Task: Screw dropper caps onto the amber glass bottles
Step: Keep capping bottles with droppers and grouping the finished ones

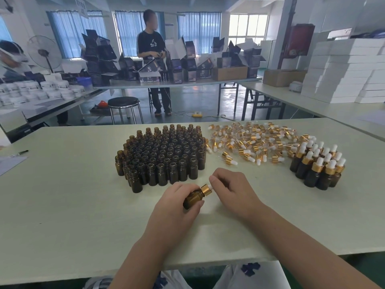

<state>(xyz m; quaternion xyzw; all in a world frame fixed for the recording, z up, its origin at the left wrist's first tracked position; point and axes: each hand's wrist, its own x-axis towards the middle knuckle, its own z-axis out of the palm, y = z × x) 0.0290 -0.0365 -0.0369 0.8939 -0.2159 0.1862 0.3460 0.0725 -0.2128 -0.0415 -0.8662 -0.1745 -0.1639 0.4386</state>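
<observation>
Left hand [177,202] wraps the tilted bottle [192,198]; right hand [231,189] pinches its dropper cap [205,189]; open bottles [162,152] stand just beyond.

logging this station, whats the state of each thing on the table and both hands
held bottle: tilted, gold dropper cap on its neck
left hand: gripping the bottle body
right hand: fingers at the cap
open bottles: upright, uncapped
loose caps: scattered pile
capped bottles: upright, grouped
</observation>
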